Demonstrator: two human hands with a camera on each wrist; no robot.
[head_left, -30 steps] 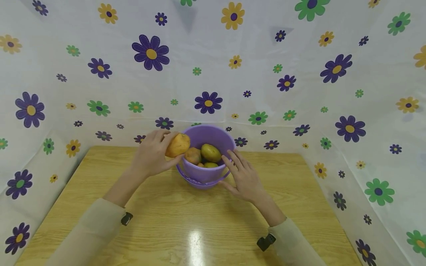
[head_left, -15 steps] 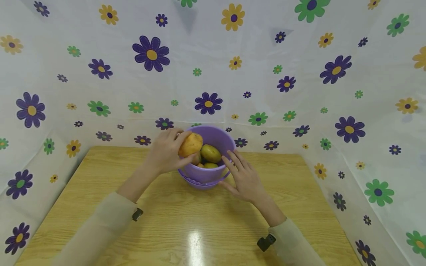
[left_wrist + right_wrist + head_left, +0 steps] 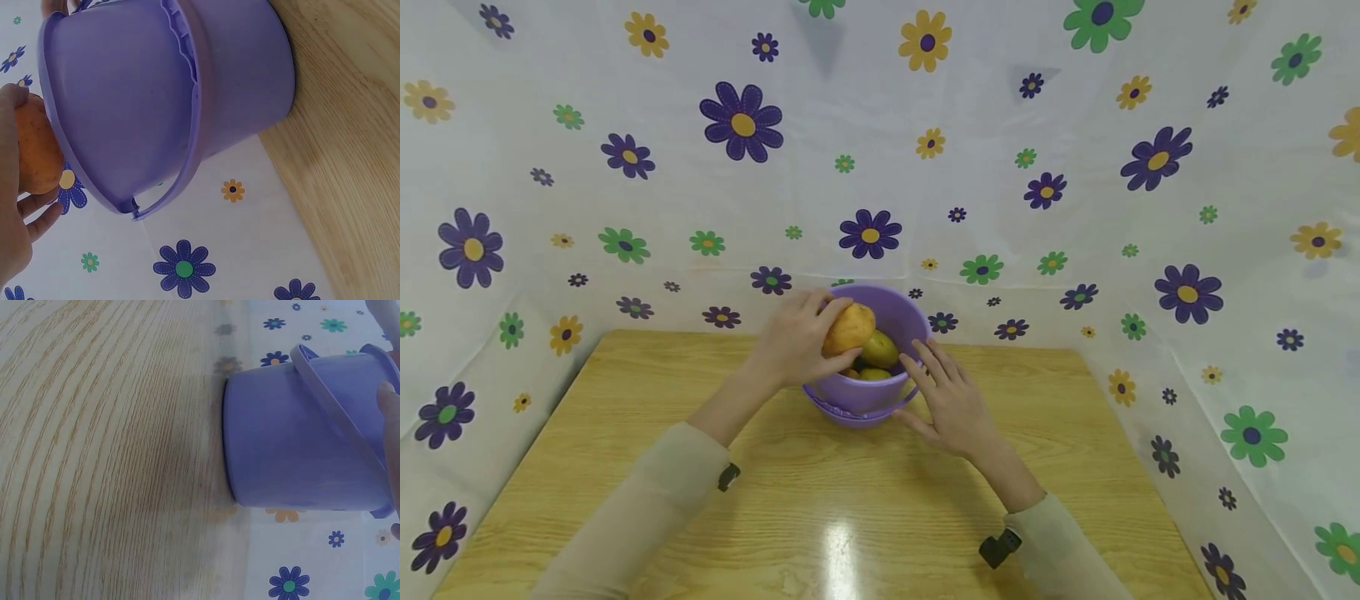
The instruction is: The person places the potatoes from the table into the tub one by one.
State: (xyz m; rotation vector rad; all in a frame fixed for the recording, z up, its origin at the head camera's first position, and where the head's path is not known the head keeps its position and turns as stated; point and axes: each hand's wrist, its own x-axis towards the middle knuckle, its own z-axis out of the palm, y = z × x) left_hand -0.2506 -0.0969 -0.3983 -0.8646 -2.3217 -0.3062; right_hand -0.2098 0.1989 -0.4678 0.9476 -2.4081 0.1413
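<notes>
A purple bucket [image 3: 865,396] stands upright at the back middle of the table, its handle [image 3: 199,112] hanging down in front. My left hand [image 3: 793,342] grips a round yellow-orange fruit [image 3: 850,327] over the bucket's left rim; in the left wrist view the fruit [image 3: 39,147] is right beside the mouth. Inside the bucket lie an olive-green, mango-like fruit [image 3: 880,350] and a yellowish-green one [image 3: 874,374], others partly hidden. My right hand [image 3: 951,404] rests its fairly straight fingers against the bucket's right rim. The right wrist view shows only parts of fingers near the bucket [image 3: 300,437].
The wooden table [image 3: 820,492] extends in front of the bucket and to both sides. A white cloth with printed flowers [image 3: 865,183] hangs close behind the bucket and along the left and right sides. Small black devices [image 3: 1000,547] sit on both wrists.
My left hand has carried the yellow-orange fruit rightward, from outside the left rim to over the bucket's mouth. The right hand and the bucket have hardly moved.
</notes>
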